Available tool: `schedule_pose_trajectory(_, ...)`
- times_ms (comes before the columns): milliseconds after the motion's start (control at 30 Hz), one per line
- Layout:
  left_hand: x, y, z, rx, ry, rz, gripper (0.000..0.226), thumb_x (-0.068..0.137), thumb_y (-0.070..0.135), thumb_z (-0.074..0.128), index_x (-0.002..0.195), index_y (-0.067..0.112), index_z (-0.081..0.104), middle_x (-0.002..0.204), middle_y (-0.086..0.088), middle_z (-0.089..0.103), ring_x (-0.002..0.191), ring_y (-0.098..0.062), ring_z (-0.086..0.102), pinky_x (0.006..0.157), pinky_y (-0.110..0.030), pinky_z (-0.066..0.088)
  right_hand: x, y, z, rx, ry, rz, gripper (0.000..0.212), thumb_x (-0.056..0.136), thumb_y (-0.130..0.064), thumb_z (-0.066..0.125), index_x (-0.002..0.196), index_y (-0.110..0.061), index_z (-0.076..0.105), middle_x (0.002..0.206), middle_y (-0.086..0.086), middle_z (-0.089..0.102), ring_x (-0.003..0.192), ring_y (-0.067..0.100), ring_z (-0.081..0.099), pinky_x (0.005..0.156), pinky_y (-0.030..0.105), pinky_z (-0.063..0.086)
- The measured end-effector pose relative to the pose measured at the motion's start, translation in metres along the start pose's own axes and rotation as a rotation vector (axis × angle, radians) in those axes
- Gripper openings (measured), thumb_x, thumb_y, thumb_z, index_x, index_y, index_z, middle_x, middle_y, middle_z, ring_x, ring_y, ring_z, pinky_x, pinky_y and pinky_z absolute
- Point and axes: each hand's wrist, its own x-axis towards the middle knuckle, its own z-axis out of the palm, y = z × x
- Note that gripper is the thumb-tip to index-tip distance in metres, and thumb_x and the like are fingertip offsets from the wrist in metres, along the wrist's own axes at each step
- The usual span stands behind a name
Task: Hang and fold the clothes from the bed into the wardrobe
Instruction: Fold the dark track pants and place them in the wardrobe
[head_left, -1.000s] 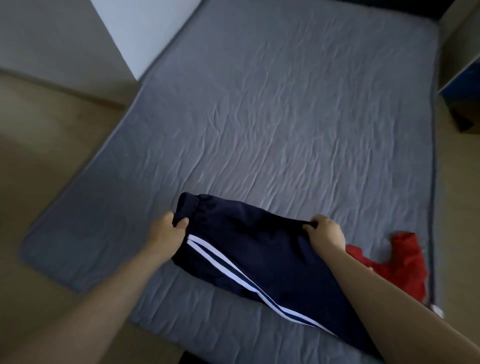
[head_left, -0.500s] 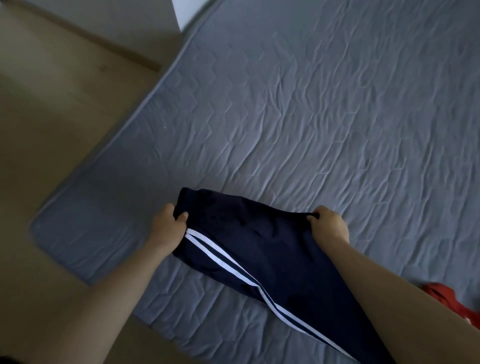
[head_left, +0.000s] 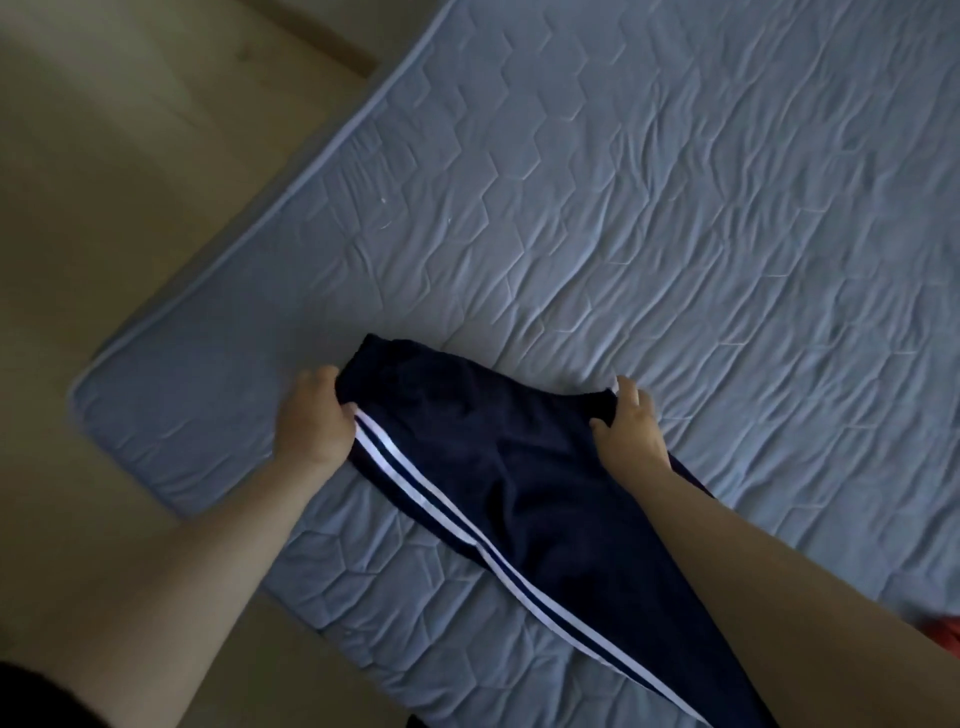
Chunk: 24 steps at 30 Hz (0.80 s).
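Observation:
Navy track pants (head_left: 524, 483) with two white side stripes lie on the grey quilted bed (head_left: 649, 208), waistband away from me, legs running toward the lower right. My left hand (head_left: 314, 418) grips the left end of the waistband with curled fingers. At the right end of the waistband my right hand (head_left: 631, 431) lies with its fingers loosened and partly spread, thumb on the cloth.
A sliver of a red garment (head_left: 948, 631) shows at the right edge on the bed. Beige wooden floor (head_left: 104, 208) lies left of the mattress corner. The wardrobe is out of view.
The view has swung left and closer, pushing the red garment almost out of frame. My right hand has loosened from a closed grip on the waistband to spread fingers.

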Motion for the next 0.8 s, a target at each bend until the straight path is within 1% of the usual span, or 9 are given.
schedule_pose_trajectory(33, -0.005, 0.003, 0.006, -0.006, -0.018, 0.019, 0.006, 0.090, 0.000, 0.053, 0.087, 0.006, 0.055, 0.092, -0.017, 0.057, 0.085, -0.033, 0.056, 0.068, -0.041, 0.045, -0.004, 0.004, 0.003, -0.003, -0.006, -0.001, 0.060, 0.097, -0.016, 0.051, 0.150, -0.016, 0.022, 0.150, 0.013, 0.027, 0.120, 0.031, 0.049, 0.081, 0.034, 0.041)
schedule_pose_trajectory(67, -0.011, 0.008, 0.012, -0.029, -0.051, 0.022, 0.006, 0.089, 0.000, 0.054, 0.090, 0.005, 0.057, 0.095, -0.017, 0.058, 0.087, -0.032, 0.056, 0.073, -0.043, 0.047, -0.008, 0.007, 0.004, -0.007, -0.016, -0.001, 0.058, 0.097, -0.016, 0.051, 0.149, -0.015, 0.025, 0.148, 0.014, 0.030, 0.118, 0.031, 0.050, 0.079, 0.033, 0.041)
schedule_pose_trajectory(167, -0.030, 0.028, 0.028, -0.112, -0.158, 0.010, 0.021, 0.090, 0.006, 0.059, 0.111, 0.002, 0.060, 0.111, -0.013, 0.058, 0.100, -0.028, 0.057, 0.088, -0.036, 0.045, -0.019, 0.019, 0.002, -0.011, -0.056, 0.018, 0.053, 0.097, -0.020, 0.051, 0.146, -0.013, 0.031, 0.142, 0.013, 0.039, 0.116, 0.029, 0.052, 0.084, 0.035, 0.045)
schedule_pose_trajectory(267, -0.051, 0.053, 0.043, -0.151, -0.236, 0.034, 0.024, 0.092, 0.010, 0.058, 0.115, 0.005, 0.060, 0.114, -0.010, 0.058, 0.102, -0.023, 0.058, 0.093, -0.036, 0.046, -0.032, 0.035, -0.008, 0.028, -0.066, 0.054, 0.050, 0.098, -0.022, 0.050, 0.144, -0.014, 0.034, 0.140, 0.011, 0.043, 0.114, 0.026, 0.053, 0.083, 0.034, 0.046)
schedule_pose_trajectory(400, -0.080, 0.090, 0.063, -0.185, -0.279, 0.097, 0.022, 0.093, 0.012, 0.057, 0.114, 0.009, 0.060, 0.110, -0.004, 0.059, 0.097, -0.015, 0.058, 0.087, -0.025, 0.045, -0.058, 0.073, -0.023, 0.089, -0.069, 0.123, 0.045, 0.098, -0.021, 0.051, 0.141, -0.013, 0.040, 0.137, 0.008, 0.050, 0.115, 0.023, 0.054, 0.090, 0.035, 0.049)
schedule_pose_trajectory(567, -0.119, 0.146, 0.096, -0.170, -0.429, 0.165, 0.017, 0.094, 0.017, 0.057, 0.109, 0.011, 0.062, 0.104, 0.000, 0.062, 0.090, -0.011, 0.060, 0.078, -0.022, 0.047, -0.103, 0.153, -0.042, 0.148, -0.057, 0.226, 0.037, 0.097, -0.019, 0.052, 0.134, -0.012, 0.050, 0.128, 0.008, 0.059, 0.108, 0.022, 0.058, 0.083, 0.028, 0.048)
schedule_pose_trajectory(633, -0.144, 0.174, 0.118, -0.155, -0.466, 0.200, 0.014, 0.093, 0.018, 0.058, 0.106, 0.013, 0.062, 0.100, 0.003, 0.063, 0.088, -0.009, 0.060, 0.074, -0.018, 0.046, -0.129, 0.196, -0.054, 0.184, -0.022, 0.286, 0.036, 0.096, -0.017, 0.053, 0.131, -0.011, 0.053, 0.126, 0.008, 0.061, 0.109, 0.023, 0.059, 0.083, 0.024, 0.044)
schedule_pose_trajectory(733, -0.182, 0.212, 0.151, -0.140, -0.514, 0.252, 0.012, 0.093, 0.018, 0.058, 0.103, 0.016, 0.063, 0.097, 0.005, 0.063, 0.087, -0.006, 0.060, 0.068, -0.011, 0.043, -0.166, 0.259, -0.068, 0.223, 0.031, 0.365, 0.034, 0.094, -0.014, 0.054, 0.127, -0.008, 0.057, 0.121, 0.010, 0.064, 0.108, 0.024, 0.060, 0.085, 0.025, 0.044)
schedule_pose_trajectory(800, -0.210, 0.237, 0.176, -0.121, -0.561, 0.284, 0.012, 0.093, 0.019, 0.058, 0.103, 0.015, 0.064, 0.097, 0.005, 0.063, 0.086, -0.005, 0.059, 0.070, -0.013, 0.044, -0.193, 0.303, -0.077, 0.244, 0.067, 0.420, 0.033, 0.092, -0.013, 0.054, 0.125, -0.007, 0.058, 0.119, 0.011, 0.065, 0.109, 0.025, 0.061, 0.087, 0.028, 0.046)
